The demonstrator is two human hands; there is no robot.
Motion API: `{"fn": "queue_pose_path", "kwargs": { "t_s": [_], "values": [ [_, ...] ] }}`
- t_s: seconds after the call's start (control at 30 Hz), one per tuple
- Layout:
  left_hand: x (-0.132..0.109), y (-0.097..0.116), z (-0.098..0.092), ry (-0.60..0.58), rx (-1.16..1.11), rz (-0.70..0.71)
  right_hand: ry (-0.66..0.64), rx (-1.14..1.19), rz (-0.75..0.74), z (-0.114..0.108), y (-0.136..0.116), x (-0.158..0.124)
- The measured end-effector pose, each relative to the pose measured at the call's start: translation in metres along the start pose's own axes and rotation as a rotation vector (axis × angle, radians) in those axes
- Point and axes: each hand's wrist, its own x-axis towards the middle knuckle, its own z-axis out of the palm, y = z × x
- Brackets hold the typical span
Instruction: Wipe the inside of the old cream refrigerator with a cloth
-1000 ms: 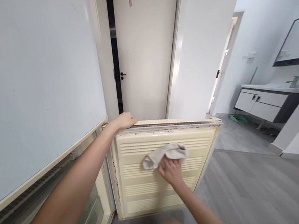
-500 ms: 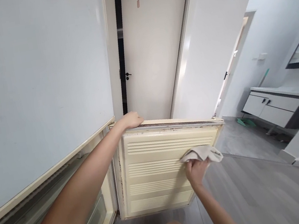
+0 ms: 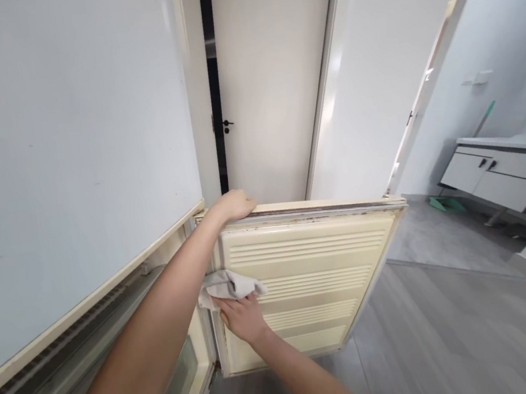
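Note:
An open lower refrigerator door swings out in front of me, its cream ribbed inner panel facing me and its gasket stained dark. My left hand is closed over the door's top edge near the hinge side. In my right hand is a light grey cloth, pressed against the panel's left side by the gasket. The cloth hides the fingertips. To the left, behind my left forearm, the open refrigerator compartment shows in part.
The closed white upper refrigerator door fills the upper left. Behind stands a pale room door with a black handle. At the right are a white vanity cabinet and a green dustpan. Grey wood-look flooring lies below.
My right hand has carried the cloth leftward across the panel, from its right side to the left edge. My left hand keeps its place on the door. The view has shifted slightly.

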Motion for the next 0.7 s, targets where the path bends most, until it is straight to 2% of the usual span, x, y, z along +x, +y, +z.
{"fn": "queue_pose_path", "kwargs": {
  "t_s": [0.17,0.27,0.37,0.47,0.53,0.6,0.7],
  "values": [
    [0.001,-0.002,0.001,0.004,-0.011,0.003,0.019,-0.05,-0.038,-0.018,0.03,-0.032],
    [0.0,-0.002,0.0,0.007,-0.012,0.0,0.078,-0.12,0.049,-0.039,0.054,-0.059],
    [-0.001,0.0,0.0,0.01,-0.006,-0.006,0.057,-0.222,0.133,-0.067,0.081,-0.084],
    [-0.001,0.001,-0.001,0.01,-0.006,-0.022,0.111,-0.35,0.22,-0.096,0.106,-0.097],
    [0.0,0.001,0.0,0.011,-0.013,-0.027,0.241,-0.439,0.297,-0.108,0.117,-0.096],
    [0.0,0.001,0.0,0.013,-0.023,-0.024,0.355,-0.486,0.336,-0.111,0.118,-0.085],
    [0.002,-0.001,0.002,0.017,-0.034,-0.019,0.417,-0.433,0.294,-0.098,0.096,-0.053]
  ]
}}
